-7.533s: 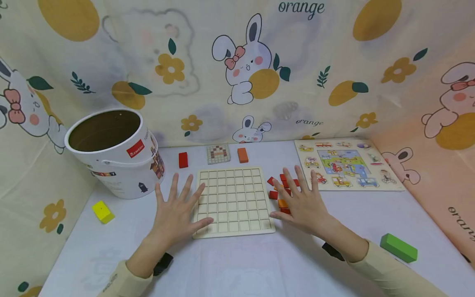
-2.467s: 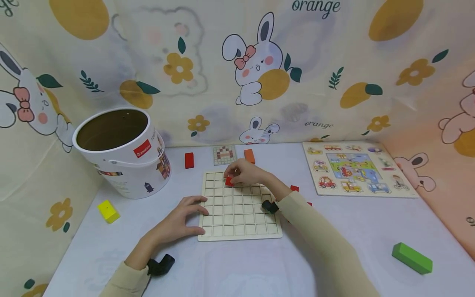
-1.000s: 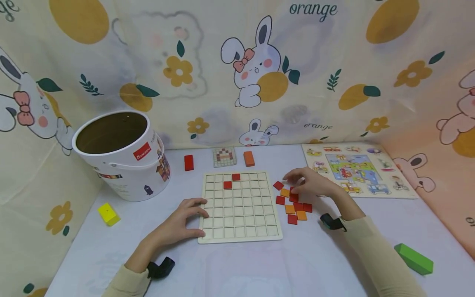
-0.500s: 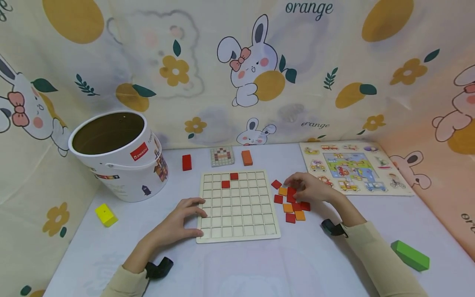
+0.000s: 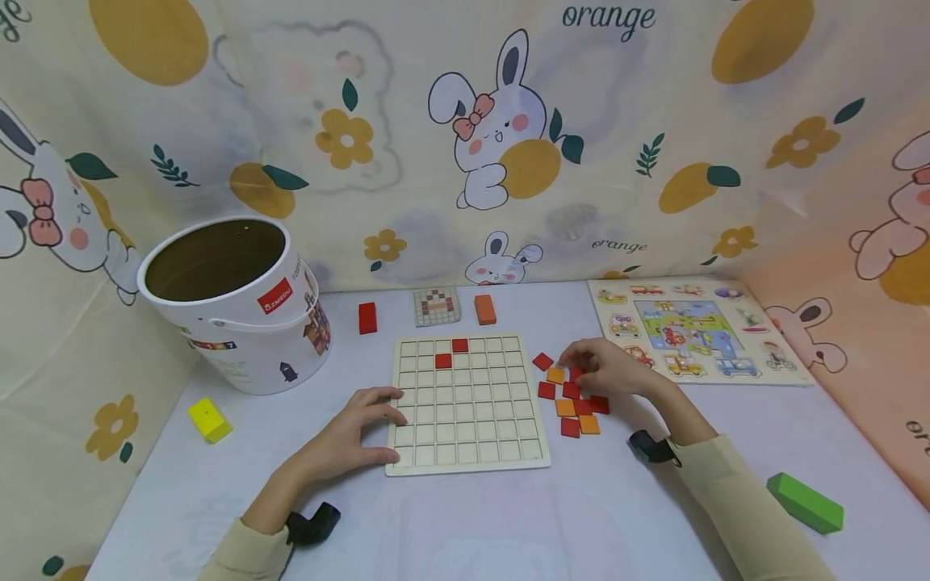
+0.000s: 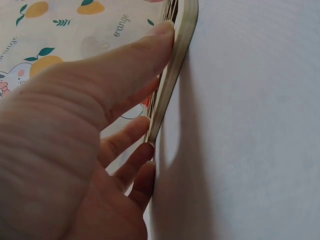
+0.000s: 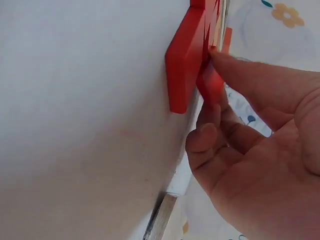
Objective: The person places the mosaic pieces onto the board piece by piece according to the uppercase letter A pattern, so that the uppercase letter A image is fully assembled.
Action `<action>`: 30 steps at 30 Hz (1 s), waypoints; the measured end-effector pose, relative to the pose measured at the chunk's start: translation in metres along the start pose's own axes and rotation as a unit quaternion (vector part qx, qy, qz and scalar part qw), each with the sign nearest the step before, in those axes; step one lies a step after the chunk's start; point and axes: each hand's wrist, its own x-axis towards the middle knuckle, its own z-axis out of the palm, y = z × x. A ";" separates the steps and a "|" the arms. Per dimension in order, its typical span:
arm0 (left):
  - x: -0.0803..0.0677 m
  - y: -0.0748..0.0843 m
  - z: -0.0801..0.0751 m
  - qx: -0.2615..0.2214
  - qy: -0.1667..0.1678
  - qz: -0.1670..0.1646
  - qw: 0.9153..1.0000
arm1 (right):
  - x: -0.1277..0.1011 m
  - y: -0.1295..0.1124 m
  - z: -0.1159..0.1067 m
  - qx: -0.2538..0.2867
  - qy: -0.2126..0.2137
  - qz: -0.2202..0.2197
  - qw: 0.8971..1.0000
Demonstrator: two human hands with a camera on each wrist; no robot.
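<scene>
A pale wooden grid board point(image 5: 472, 413) lies mid-table, with one red tile point(image 5: 460, 345) in its top row and another red tile point(image 5: 443, 361) one row lower, to the left. Along the board's left edge rests my left hand point(image 5: 341, 436), its thumb and fingertips touching the rim with loosely extended fingers. Right of the board, my right hand point(image 5: 610, 369) pinches a red tile point(image 7: 211, 84) between thumb and finger, over a loose group of red and orange tiles point(image 5: 570, 427). Part of that group is hidden under the hand.
Behind the board lie a small pattern card point(image 5: 436, 307), a red block point(image 5: 367, 318) and an orange block point(image 5: 484, 310). A white bucket point(image 5: 240, 339) and yellow block point(image 5: 210, 420) stand left. At right are a picture puzzle point(image 5: 697, 375) and green block point(image 5: 805, 502).
Both hands were spread over the table at first. Two red tiles have since come onto the board. My right hand has returned to the loose tiles and taken hold of another red one.
</scene>
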 end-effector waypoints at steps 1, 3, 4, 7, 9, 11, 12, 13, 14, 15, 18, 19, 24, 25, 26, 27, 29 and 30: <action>0.000 0.000 0.000 0.000 0.000 0.000 1.000 | 0.001 0.000 -0.001 -0.001 -0.001 -0.002 1.000; 0.000 0.000 -0.001 0.001 0.000 0.000 1.000 | 0.006 -0.001 -0.004 -0.003 -0.001 -0.006 1.000; 0.000 0.001 -0.001 0.001 0.001 0.000 1.000 | 0.009 -0.002 -0.006 0.000 -0.001 -0.008 1.000; -0.001 0.002 -0.002 0.003 0.002 -0.003 1.000 | 0.023 -0.005 -0.009 0.009 0.004 -0.011 1.000; -0.002 0.002 -0.002 0.004 0.003 -0.005 1.000 | 0.037 -0.010 -0.007 0.018 0.005 -0.020 1.000; -0.002 0.003 -0.002 0.003 0.003 -0.007 1.000 | 0.052 -0.018 -0.003 0.028 -0.001 -0.028 0.999; -0.002 0.003 -0.002 0.003 0.003 -0.008 1.000 | 0.059 -0.024 0.001 0.035 -0.007 -0.031 0.999; -0.001 0.003 -0.002 0.002 0.003 -0.009 1.000 | 0.066 -0.028 0.004 0.041 -0.013 -0.036 0.998; -0.001 0.003 -0.002 0.001 0.001 -0.009 1.000 | 0.073 -0.033 0.009 0.047 -0.019 -0.041 0.998; -0.001 0.002 -0.002 0.000 0.001 -0.009 1.000 | 0.080 -0.037 0.013 0.052 -0.025 -0.045 0.997; 0.000 0.002 -0.002 -0.003 0.000 -0.007 1.000 | 0.098 -0.048 0.026 0.057 -0.044 -0.055 0.996; 0.000 0.002 -0.002 -0.003 0.000 -0.006 1.000 | 0.104 -0.050 0.030 0.055 -0.050 -0.061 0.995; -0.001 0.000 -0.002 0.002 0.005 0.015 1.000 | 0.123 -0.059 0.046 0.034 -0.072 -0.090 0.993; -0.001 -0.001 -0.001 0.002 0.006 0.019 1.000 | 0.125 -0.059 0.047 0.032 -0.073 -0.094 0.992; -0.001 -0.001 -0.001 0.003 0.007 0.024 1.000 | 0.126 -0.059 0.049 0.031 -0.074 -0.097 0.992; -0.001 0.000 -0.001 0.002 0.007 0.027 1.000 | 0.126 -0.061 0.050 0.029 -0.075 -0.099 0.992; -0.002 0.000 -0.001 0.002 0.006 0.029 1.000 | 0.127 -0.062 0.051 0.029 -0.073 -0.092 0.993; -0.002 0.001 -0.001 0.003 0.007 0.029 1.000 | 0.126 -0.063 0.051 0.026 -0.071 -0.087 0.993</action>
